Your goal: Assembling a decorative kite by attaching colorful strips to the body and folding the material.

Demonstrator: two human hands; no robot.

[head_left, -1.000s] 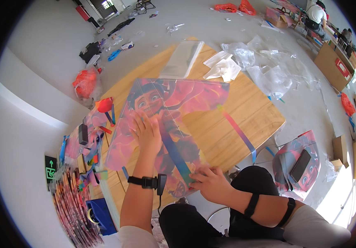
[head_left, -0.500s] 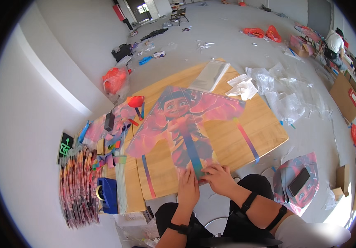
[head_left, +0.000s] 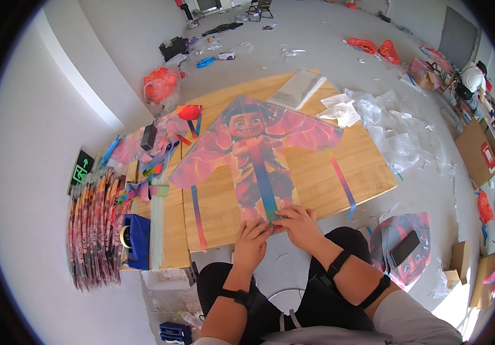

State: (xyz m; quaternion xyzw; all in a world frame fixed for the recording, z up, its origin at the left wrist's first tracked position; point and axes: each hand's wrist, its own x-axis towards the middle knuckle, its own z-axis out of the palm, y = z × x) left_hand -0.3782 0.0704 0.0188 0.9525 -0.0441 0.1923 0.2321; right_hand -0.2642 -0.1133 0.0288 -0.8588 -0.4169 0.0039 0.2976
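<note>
so, fingers (head_left: 285,216) of both hands (head_left: 251,246) (head_left: 301,229) on kite (head_left: 247,164), grip unclear; tape (head_left: 123,236) in blue dispenser (head_left: 139,234)

A winged multicoloured printed sheet (head_left: 244,167) lies mid-frame on the light-brown wooden desk (head_left: 311,190). Behind it, upper centre, my camera shows me a flat clear plastic packet (head_left: 298,90), crumpled white paper (head_left: 342,111) to its right. A blue box-shaped tape dispenser (head_left: 139,241) sits lower left; a black rectangular phone (head_left: 404,248), lower right.

I'm seeing my pink winged kite (head_left: 242,152) lying flat on the desk (head_left: 313,175), its cartoon print facing up; a red-blue-green ribbon (head_left: 263,181) is running down its middle toward my fingers (head_left: 286,213).
</note>
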